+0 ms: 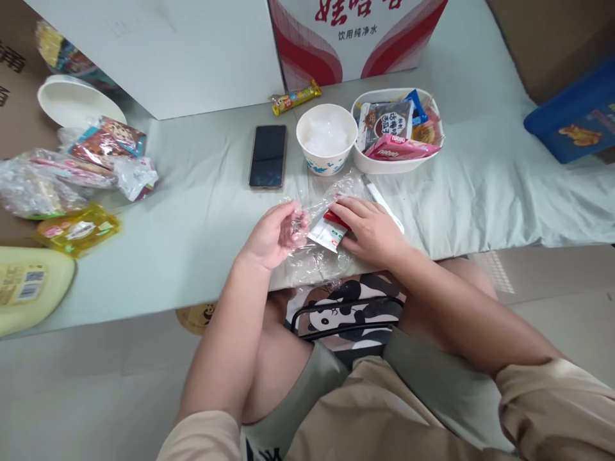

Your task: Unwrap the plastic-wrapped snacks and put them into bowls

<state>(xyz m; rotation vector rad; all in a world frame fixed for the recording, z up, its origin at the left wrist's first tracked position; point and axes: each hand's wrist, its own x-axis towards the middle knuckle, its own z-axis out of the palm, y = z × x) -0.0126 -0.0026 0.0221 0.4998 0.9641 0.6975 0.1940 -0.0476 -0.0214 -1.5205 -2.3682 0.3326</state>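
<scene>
My left hand point(273, 235) is curled around a bunched edge of a clear plastic bag point(321, 250) that lies crumpled at the table's near edge. My right hand point(369, 229) rests on the bag with its fingers closed on a small red-and-white packet point(329, 232). A white pen-like stick point(384, 203) lies just beyond the right hand. The bag hides part of the packet.
A black phone point(268, 155), a paper bowl point(327, 139) with white contents and a white tub of snack packets point(398, 130) stand beyond the hands. Loose snack bags point(77, 173) lie at left, a red-and-white carton point(355, 35) behind, a blue box point(576, 115) at right.
</scene>
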